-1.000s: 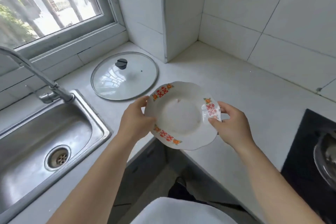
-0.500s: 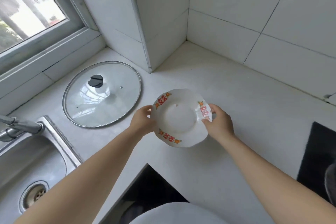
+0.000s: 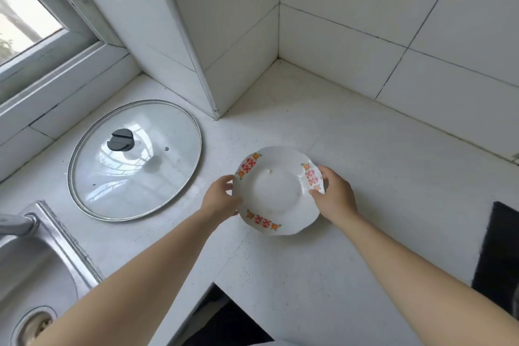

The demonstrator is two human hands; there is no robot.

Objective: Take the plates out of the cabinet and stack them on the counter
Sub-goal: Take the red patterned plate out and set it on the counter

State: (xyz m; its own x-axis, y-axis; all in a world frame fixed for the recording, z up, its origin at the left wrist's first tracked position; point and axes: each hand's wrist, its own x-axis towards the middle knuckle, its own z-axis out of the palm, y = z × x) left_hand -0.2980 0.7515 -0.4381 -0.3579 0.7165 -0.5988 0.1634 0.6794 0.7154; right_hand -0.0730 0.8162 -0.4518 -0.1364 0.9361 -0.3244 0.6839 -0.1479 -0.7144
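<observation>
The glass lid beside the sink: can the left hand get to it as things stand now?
Probably yes, but not at once. The glass lid lies flat on the counter with nothing between it and the left hand; that hand holds the plate rim, though.

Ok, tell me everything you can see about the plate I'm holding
The plate is white and glossy, like ceramic, with a wavy rim and a shallow well. Three red-and-orange flower motifs mark the rim. It faces up, roughly level, low over the white counter, right of the glass lid. The left hand and right hand grip opposite edges.
</observation>
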